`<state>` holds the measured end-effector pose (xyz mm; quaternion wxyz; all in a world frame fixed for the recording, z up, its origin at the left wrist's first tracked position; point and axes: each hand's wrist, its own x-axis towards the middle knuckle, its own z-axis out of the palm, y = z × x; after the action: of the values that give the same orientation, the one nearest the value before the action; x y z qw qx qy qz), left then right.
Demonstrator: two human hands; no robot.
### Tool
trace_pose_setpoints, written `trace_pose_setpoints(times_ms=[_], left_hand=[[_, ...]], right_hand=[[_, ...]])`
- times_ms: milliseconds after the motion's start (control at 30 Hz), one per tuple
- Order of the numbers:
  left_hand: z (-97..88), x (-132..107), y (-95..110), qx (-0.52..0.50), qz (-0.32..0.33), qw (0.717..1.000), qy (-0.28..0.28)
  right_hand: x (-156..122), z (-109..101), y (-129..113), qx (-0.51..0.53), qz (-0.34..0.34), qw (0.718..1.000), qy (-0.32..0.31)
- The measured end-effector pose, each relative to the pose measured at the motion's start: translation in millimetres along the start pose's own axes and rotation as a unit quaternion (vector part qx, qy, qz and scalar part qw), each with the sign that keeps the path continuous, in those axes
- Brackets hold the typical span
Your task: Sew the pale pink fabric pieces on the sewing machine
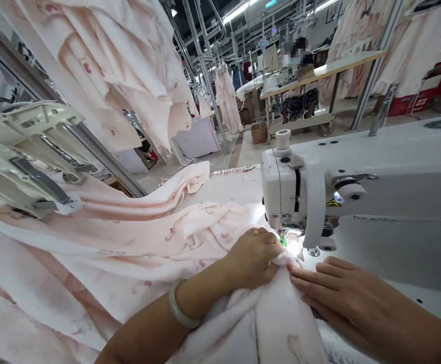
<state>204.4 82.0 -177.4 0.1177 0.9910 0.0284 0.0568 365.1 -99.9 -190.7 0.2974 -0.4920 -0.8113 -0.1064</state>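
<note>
My left hand (pixel 253 258) is closed into a pinch on the edge of a pale pink fleece fabric (pixel 160 242), just left of the needle area of a white sewing machine (pixel 357 182). A pale green bangle (pixel 180 308) circles that wrist. My right hand (pixel 342 296) lies flat with fingers stretched out on the same fabric, fingertips pointing at the needle under the bright machine lamp (pixel 292 242). The fabric bunches between both hands and spreads away to the left over the table.
A second white machine part (pixel 23 151) stands at the left. Pink garments (pixel 129 65) hang overhead. Across the aisle a person (pixel 300 76) sits at another sewing table (pixel 319 73), with a cardboard box (pixel 259 132) on the floor.
</note>
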Motion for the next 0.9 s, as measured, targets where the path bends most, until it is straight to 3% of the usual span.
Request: trace_pose_setpoints(times_ms=[167, 267, 333, 533, 767, 900], left_hand=[[-1.9, 1.6, 2.2, -0.119, -0.095, 0.987, 0.047], [-1.5, 2.3, 6.2, -0.141, -0.134, 0.979, 0.054], [-0.5, 1.2, 8.3, -0.112, -0.113, 0.986, 0.052], [-4.2, -10.9, 22.2, 0.042, 0.033, 0.998, 0.020], [3.7, -27.4, 41.0, 0.086, 0.020, 0.995, 0.047], [13.1, -30.3, 38.9, 0.128, 0.041, 0.989, 0.057]], right_hand=[[-6.3, -1.1, -1.8, 0.006, -0.006, 0.999, -0.034], [-8.6, -1.0, -2.7, 0.020, 0.002, 0.999, -0.044], [-9.1, -0.7, -3.1, 0.031, 0.003, 0.998, -0.050], [-10.8, -1.1, -4.0, 0.082, 0.017, 0.992, -0.092], [-5.3, -11.4, -3.9, 0.137, 0.049, 0.980, -0.136], [-5.9, -14.5, 6.0, 0.129, 0.044, 0.985, -0.103]])
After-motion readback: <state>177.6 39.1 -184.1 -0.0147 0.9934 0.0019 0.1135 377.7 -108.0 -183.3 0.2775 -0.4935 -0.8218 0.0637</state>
